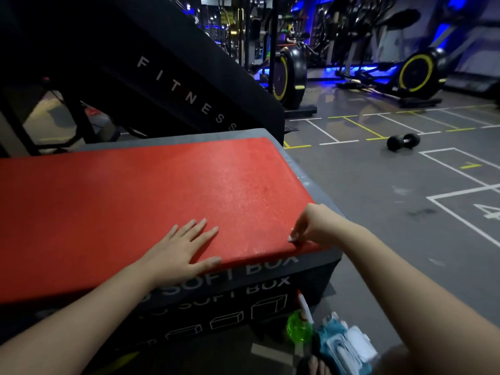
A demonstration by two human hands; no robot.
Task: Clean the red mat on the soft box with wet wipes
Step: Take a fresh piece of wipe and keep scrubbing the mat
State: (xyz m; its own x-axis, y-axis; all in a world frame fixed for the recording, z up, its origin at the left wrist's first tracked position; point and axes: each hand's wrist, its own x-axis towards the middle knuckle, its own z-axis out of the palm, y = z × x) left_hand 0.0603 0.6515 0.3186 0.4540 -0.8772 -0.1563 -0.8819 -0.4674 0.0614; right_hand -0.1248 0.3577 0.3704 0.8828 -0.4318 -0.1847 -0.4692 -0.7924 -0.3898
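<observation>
Left hand point(184, 247) lies flat on the red mat point(135, 198), lower centre; right hand point(311, 228) pinches its near corner, which looks thin, light and pliable.

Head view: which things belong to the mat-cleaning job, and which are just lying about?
Job: flat red mat; black soft box under it; blue-and-white wet-wipe pack; left hand, flat on the mat; right hand at its near edge.
Lying about: black dumbbell; green spray bottle; yellow-rimmed exercise machines.
</observation>
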